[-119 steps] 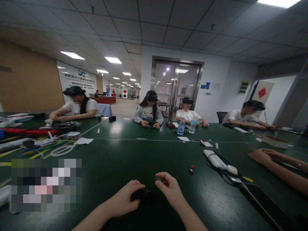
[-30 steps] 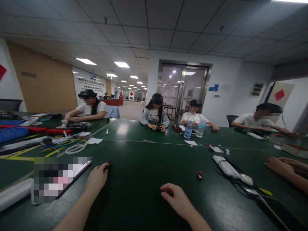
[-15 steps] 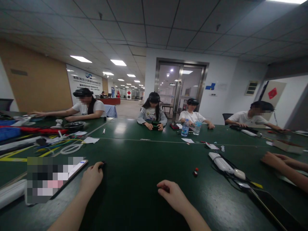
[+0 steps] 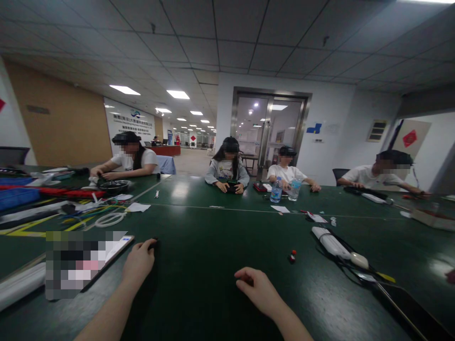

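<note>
My left hand (image 4: 140, 261) rests on the green table (image 4: 199, 265) beside a tablet-like device (image 4: 127, 240) whose screen is blurred out. Its thumb and index finger are closed on a small black object (image 4: 155, 241), too small and dark to name. Farther right, my right hand (image 4: 259, 290) lies on its side on the table, fingers loosely curled with a gap between thumb and index finger. I see nothing in it. Beyond it stands a tiny red-and-dark item (image 4: 292, 256) like a miniature bottle, apart from both hands.
At right lie a white power strip (image 4: 330, 242) with black cables and a dark phone-like slab (image 4: 408, 303). Cables (image 4: 110, 219) and blue trays (image 4: 17, 198) crowd the left. Two water bottles (image 4: 276, 190) (image 4: 294, 189) stand across the table, where several people in headsets sit.
The view has shifted slightly, while both my hands keep their poses. Another person's hands at the right edge have left the view. The person at far left has drawn an arm inward.
</note>
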The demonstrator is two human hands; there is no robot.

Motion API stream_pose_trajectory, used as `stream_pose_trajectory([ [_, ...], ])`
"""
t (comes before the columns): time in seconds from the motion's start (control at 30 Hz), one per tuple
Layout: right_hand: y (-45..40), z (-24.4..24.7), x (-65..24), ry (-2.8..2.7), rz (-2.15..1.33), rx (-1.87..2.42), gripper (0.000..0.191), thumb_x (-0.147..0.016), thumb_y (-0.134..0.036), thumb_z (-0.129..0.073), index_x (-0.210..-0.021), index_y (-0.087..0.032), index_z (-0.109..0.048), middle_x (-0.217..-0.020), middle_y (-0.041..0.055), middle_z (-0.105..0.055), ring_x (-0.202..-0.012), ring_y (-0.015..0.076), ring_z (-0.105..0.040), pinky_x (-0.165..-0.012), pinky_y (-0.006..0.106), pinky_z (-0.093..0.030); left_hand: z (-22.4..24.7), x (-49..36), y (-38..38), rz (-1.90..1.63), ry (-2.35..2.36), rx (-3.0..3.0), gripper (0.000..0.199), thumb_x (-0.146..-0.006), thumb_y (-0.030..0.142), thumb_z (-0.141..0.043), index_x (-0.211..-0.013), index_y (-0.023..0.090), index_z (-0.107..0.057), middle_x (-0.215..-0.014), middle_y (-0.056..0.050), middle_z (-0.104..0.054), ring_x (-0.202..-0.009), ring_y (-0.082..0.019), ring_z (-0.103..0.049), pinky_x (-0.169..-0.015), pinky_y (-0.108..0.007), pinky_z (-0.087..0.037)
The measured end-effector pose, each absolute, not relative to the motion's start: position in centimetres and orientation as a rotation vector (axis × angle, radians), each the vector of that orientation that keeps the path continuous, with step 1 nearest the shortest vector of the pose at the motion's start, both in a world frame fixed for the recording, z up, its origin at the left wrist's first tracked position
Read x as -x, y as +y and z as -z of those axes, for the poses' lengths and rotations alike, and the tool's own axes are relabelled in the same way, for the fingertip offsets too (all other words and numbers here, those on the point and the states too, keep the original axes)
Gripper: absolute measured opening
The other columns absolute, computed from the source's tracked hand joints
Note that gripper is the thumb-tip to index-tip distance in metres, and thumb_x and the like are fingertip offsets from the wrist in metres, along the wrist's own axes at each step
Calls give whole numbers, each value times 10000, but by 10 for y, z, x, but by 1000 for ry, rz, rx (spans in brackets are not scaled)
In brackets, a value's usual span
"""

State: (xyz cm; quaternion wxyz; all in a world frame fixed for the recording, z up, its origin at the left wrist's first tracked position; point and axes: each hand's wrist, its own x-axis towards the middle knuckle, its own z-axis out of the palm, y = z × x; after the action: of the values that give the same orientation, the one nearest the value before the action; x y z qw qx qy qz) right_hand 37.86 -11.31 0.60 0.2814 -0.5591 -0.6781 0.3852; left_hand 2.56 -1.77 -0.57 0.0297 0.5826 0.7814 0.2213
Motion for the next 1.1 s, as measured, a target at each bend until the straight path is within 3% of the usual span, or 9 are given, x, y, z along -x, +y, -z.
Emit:
stream_pose_trajectory([
  [0.33,-114,-7,-379,-1806,-1041,1480,262,-780,-346,-538,-1003,-229,-612,-936,11,-614,-864,176,-579,-736,296,-440,3,-25,-19,-669,2396,-1811,385,-842,245,-311,-1156,204,-530,-1133,-128,-519,-1025,-257,-542,-828,-334,-442],
  [0.5,-117,-10,-379,-1790,-1063,1503,255,-788,-334,-531,-1009,-233,-608,-950,11,-610,-877,173,-577,-746,299,-446,6,-23,-18,-686,2415,-1800,367,-835,262,-325,-1139,193,-518,-1108,-137,-542,-984,-276,-563,-766,-352,-461],
  [0.67,-118,-14,-378,-1789,-1079,1519,259,-791,-324,-524,-1024,-241,-600,-969,11,-606,-891,175,-574,-749,298,-447,12,-22,-13,-714,2451,-1772,435,-836,272,-313,-1214,87,-423,-1133,-183,-538,-1022,-288,-544,-802,-364,-442],
  [0.8,-119,-18,-376,-1797,-1055,1550,248,-783,-309,-529,-997,-218,-613,-925,20,-612,-858,171,-577,-741,287,-441,15,-20,-7,-708,2481,-1751,441,-810,259,-349,-1177,46,-467,-1149,-195,-539,-1045,-280,-533,-856,-345,-413],
  [1.1,-114,-6,-379,-1816,-1034,1504,262,-779,-347,-529,-998,-229,-610,-911,15,-613,-839,174,-579,-724,293,-439,11,-13,-6,-666,2582,-1607,513,-749,331,-429,-1154,27,-513,-1098,-227,-562,-1027,-335,-532,-816,-396,-421],
])
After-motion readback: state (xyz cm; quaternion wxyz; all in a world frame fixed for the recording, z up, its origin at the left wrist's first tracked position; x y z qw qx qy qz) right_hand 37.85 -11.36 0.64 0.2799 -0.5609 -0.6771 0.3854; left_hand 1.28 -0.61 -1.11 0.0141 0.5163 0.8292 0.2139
